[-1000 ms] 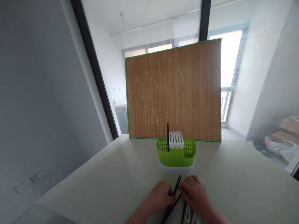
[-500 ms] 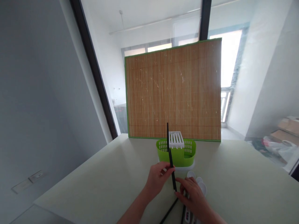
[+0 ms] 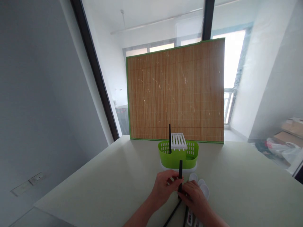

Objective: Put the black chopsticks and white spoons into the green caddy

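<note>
The left hand (image 3: 164, 187) is pinching black chopsticks (image 3: 181, 167) between thumb and fingers, the right hand (image 3: 196, 196) is grasping their lower end, and the green basket (image 3: 174, 160) is standing just beyond both hands.

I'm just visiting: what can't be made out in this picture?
All in the head view:
- Lower part of the held black sticks: partly covered by the right hand.
- Middle of the white round-ended utensils: under that hand.
- Foot of the standing black stick: behind the green basket's front wall.
- Near end of the loose black stick: cut off by the bottom edge.
</note>
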### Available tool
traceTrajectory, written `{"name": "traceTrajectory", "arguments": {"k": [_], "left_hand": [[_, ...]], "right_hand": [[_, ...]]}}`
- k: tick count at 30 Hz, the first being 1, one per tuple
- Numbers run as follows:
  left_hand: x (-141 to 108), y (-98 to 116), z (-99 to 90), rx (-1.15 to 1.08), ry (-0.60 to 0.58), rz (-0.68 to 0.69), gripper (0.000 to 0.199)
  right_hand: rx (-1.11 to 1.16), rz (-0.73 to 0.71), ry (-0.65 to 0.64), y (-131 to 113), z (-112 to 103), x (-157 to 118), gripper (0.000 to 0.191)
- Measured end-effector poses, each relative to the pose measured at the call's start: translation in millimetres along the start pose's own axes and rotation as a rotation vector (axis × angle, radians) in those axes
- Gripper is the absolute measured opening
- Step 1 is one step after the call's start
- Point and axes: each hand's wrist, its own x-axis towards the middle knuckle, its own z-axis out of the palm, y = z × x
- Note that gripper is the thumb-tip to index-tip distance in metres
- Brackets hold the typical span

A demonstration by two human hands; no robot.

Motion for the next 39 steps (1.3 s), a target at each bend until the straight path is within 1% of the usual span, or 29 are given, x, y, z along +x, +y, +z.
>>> {"name": "traceTrajectory", "arguments": {"k": [5, 7, 8, 9, 10, 12, 14, 16, 18, 20, 22, 24, 27, 30, 35, 39], "left_hand": [[0, 9, -2.0, 0.046, 0.048, 0.065, 0.012], [3, 17, -6.7, 0.057, 0.061, 0.091, 0.011], [5, 23, -11.2, 0.049, 0.074, 0.098, 0.012], [8, 29, -17.6, 0.031, 0.096, 0.104, 0.012], [13, 36, -25.7, 0.008, 0.131, 0.111, 0.013], [27, 50, -46.3, -0.037, 0.246, 0.140, 0.015], [48, 61, -69.0, -0.063, 0.386, 0.186, 0.020], [72, 65, -88.8, -0.055, 0.486, 0.225, 0.025], [99, 59, -102.5, -0.042, 0.519, 0.236, 0.029], [125, 43, -109.1, -0.023, 0.500, 0.198, 0.032], [145, 23, -110.0, 0.023, 0.452, 0.122, 0.032], [159, 3, -107.5, 0.077, 0.400, 0.055, 0.030], [171, -21, -101.1, 0.123, 0.342, 0.008, 0.025], [180, -37, -94.3, 0.181, 0.281, -0.033, 0.023], [192, -51, -85.2, 0.264, 0.178, -0.084, 0.018], [195, -56, -81.2, 0.307, 0.137, -0.101, 0.015]], "right_hand": [[-0.010, -0.003, -0.012, 0, 0, -1, 0.016], [-0.006, -0.008, -0.006, -1, -3, -1, 0.013], [0.001, -0.011, 0.003, -1, -4, -1, 0.009], [0.012, -0.014, 0.018, -2, -6, -1, 0.003], [0.025, -0.017, 0.034, -2, -8, -1, 0.004], [0.045, -0.018, 0.068, -1, -12, -1, 0.015], [0.049, -0.020, 0.092, 1, -14, 0, 0.018], [0.045, -0.027, 0.096, 2, -15, -1, 0.017], [0.041, -0.035, 0.087, 2, -14, -1, 0.017], [0.032, -0.044, 0.077, 1, -14, -1, 0.017], [0.015, -0.058, 0.072, -1, -15, 0, 0.017], [-0.008, -0.065, 0.071, -3, -16, 1, 0.017], [-0.041, -0.064, 0.069, -5, -17, 2, 0.016], [-0.063, -0.078, 0.063, -4, -17, 2, 0.016], [-0.085, -0.073, 0.022, -2, -15, 2, 0.015], [-0.092, -0.060, -0.003, -3, -16, 1, 0.015]]}}
